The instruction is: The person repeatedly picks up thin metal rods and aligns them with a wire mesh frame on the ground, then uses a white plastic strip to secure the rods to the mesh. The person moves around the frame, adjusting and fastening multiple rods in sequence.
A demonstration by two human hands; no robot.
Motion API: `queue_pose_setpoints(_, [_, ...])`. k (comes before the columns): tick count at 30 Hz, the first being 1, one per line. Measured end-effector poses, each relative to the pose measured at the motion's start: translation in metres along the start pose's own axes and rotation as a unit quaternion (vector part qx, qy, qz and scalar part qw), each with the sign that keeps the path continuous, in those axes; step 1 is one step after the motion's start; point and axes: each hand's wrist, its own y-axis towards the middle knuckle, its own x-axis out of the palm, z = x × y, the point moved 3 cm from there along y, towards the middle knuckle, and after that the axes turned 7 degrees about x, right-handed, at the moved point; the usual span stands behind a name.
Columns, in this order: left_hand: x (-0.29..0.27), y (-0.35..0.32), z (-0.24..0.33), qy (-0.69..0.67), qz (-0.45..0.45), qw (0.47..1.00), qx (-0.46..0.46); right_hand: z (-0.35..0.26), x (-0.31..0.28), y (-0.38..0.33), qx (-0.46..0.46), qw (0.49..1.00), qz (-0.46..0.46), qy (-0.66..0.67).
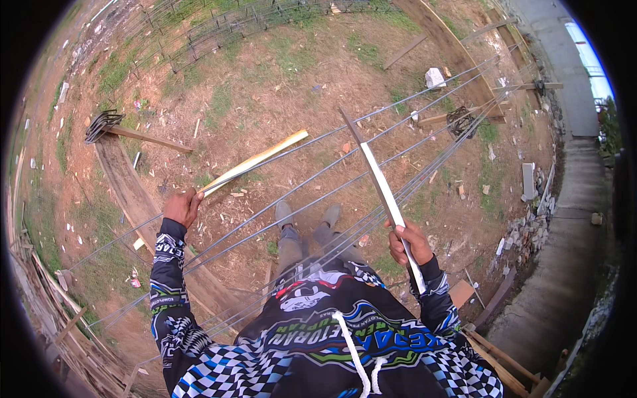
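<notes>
My left hand (182, 209) is closed round a pale wooden strip (255, 159), beside one of the long thin steel rods (285, 196). The strip's far end points up and to the right. In my right hand (408, 244) is a long, narrow slat (383, 186), white along its length with a dark brown far end. It slants across the rods, its near end by my right wrist. Whether slat and rods touch, I cannot tell. Several rods run from lower left to upper right in front of my body.
A curved-looking wooden plank (123, 172) lies at left, another plank (458, 46) at upper right. Bundles of bent dark wire (103, 126) sit at the left and right (461, 123). Wire framework (225, 30) stands at the far side. Rubble (527, 229) lines the concrete strip (570, 245).
</notes>
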Motion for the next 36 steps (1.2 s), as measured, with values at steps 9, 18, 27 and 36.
queue_pose_setpoints(9, [-0.001, 0.001, -0.008, 0.001, 0.023, 0.999, 0.029, -0.015, -0.01, -0.01, 0.06, 0.998, -0.006, 0.02])
queue_pose_setpoints(18, [-0.004, -0.001, -0.01, 0.009, 0.016, 1.0, 0.017, -0.003, 0.005, -0.017, 0.061, 0.996, -0.003, 0.064])
queue_pose_setpoints(27, [0.006, 0.0, -0.012, 0.032, 0.054, 0.998, -0.012, 0.033, 0.025, 0.0, 0.063, 0.996, 0.059, 0.016])
queue_pose_setpoints(36, [0.022, -0.011, 0.002, 0.07, 0.085, 0.993, -0.052, 0.035, 0.028, 0.017, 0.065, 0.996, 0.057, 0.008])
